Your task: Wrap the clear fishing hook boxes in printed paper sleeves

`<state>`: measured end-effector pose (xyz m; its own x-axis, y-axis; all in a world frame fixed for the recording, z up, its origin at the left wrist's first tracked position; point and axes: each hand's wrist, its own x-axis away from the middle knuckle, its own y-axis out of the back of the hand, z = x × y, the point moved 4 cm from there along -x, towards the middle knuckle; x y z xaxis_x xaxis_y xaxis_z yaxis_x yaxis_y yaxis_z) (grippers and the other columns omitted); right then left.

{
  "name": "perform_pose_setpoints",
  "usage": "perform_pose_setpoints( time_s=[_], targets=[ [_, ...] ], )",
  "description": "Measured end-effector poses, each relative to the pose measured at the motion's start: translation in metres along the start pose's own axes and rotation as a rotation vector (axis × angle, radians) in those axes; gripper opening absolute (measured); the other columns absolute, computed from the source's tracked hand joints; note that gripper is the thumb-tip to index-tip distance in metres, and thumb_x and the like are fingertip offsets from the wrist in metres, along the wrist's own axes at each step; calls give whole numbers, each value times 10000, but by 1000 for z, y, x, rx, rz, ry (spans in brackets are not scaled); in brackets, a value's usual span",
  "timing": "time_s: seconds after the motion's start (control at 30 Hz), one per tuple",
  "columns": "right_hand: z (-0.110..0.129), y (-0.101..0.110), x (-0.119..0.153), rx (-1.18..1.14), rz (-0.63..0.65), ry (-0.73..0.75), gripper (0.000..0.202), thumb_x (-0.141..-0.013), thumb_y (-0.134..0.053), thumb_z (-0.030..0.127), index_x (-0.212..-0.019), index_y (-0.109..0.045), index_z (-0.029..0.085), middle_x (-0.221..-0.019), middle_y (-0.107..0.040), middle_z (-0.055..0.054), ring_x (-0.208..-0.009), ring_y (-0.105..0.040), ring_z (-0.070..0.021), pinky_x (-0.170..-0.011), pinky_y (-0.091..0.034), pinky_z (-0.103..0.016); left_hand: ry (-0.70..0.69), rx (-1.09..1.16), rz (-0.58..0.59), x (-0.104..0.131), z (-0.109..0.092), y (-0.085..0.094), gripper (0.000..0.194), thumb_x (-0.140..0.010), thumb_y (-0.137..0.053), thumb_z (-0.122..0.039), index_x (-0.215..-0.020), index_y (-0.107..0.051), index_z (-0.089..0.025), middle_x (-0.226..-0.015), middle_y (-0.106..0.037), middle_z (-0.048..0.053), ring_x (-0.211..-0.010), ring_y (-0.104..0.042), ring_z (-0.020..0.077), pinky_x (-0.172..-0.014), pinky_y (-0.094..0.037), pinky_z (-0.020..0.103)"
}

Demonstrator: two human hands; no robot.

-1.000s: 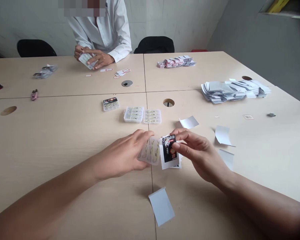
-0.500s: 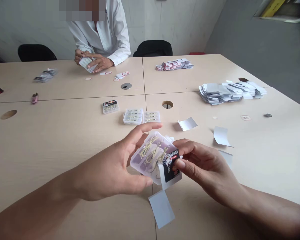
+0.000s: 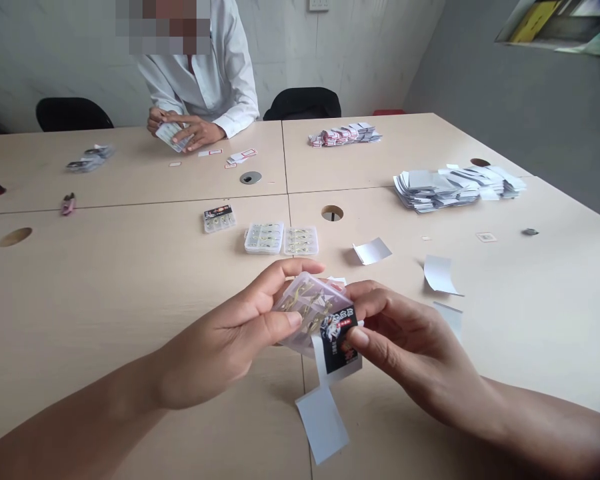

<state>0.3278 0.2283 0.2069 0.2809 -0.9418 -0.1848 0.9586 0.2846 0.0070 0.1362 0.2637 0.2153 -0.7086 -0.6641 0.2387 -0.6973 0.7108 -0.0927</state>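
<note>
My left hand (image 3: 230, 343) grips a clear plastic box (image 3: 307, 291) with gold-coloured hooks inside, its thumb lying over the lid. A black printed label (image 3: 336, 343) on white backing covers the near right corner of the box. Between thumb and fingers, my right hand (image 3: 415, 340) pinches the label's right edge; whether the label is stuck to the lid I cannot tell. Part of a white and red paper piece shows behind the box. Below, a white paper (image 3: 323, 425) lies on the table. Just beyond my hands are filled hook boxes (image 3: 264, 239) and another box (image 3: 301, 241).
A labelled box (image 3: 219, 218) sits further left. Curled white papers (image 3: 440, 274) lie right, before a big pile of label sheets (image 3: 437, 190). Pink clippers (image 3: 68, 204) rest at left. Across the table (image 3: 130, 300), a person in a white shirt (image 3: 230, 73) holds another box.
My left thumb has moved from the box's near edge up onto its lid. The box has tilted slightly. My right hand keeps its pinch on the label.
</note>
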Motion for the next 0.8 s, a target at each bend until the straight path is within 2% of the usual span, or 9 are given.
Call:
perform_pose_setpoints(
  time_s=[0.13,0.23,0.43,0.63,0.8],
  targets=[
    [1,-2,0,35,11,20,53,-950,-653,193,-915,-651,233,-974,-670,-33,-875,-632,-144,-708,-542,-262,-68,-40,-49,0,-3,0,285,-1075,-460,-371,-1344,-526,-437,-1210,-653,-41,-1156,-599,156,-982,-466,230],
    [4,-3,2,110,20,63,65,-949,-645,180,-905,-640,227,-949,-666,-31,-842,-638,-139,-708,-550,-268,-103,-151,-120,2,-7,1,235,-1073,-465,-376,-1274,-582,-409,-1130,-656,-53,-1021,-600,123,-891,-476,186],
    [14,-6,9,318,37,208,93,-931,-648,118,-937,-642,210,-960,-679,-45,-878,-680,-132,-761,-579,-241,-167,-313,-196,3,-12,-1,188,-1059,-474,-367,-1149,-634,-331,-956,-658,-38,-832,-584,129,-702,-487,196],
    [21,-9,12,541,79,324,151,-918,-639,92,-1034,-652,187,-1027,-689,-78,-887,-713,-137,-736,-607,-197,-264,-419,-249,7,-18,-2,252,-1028,-473,-200,-1090,-680,-327,-974,-697,-67,-875,-630,108,-741,-491,169],
    [27,-12,12,589,106,399,144,-912,-611,55,-1019,-682,120,-1014,-696,-97,-891,-723,-117,-776,-591,-147,-330,-399,-258,9,-20,-4,289,-997,-477,-124,-1065,-686,-313,-949,-703,-86,-830,-637,72,-748,-500,131]
  ],
)
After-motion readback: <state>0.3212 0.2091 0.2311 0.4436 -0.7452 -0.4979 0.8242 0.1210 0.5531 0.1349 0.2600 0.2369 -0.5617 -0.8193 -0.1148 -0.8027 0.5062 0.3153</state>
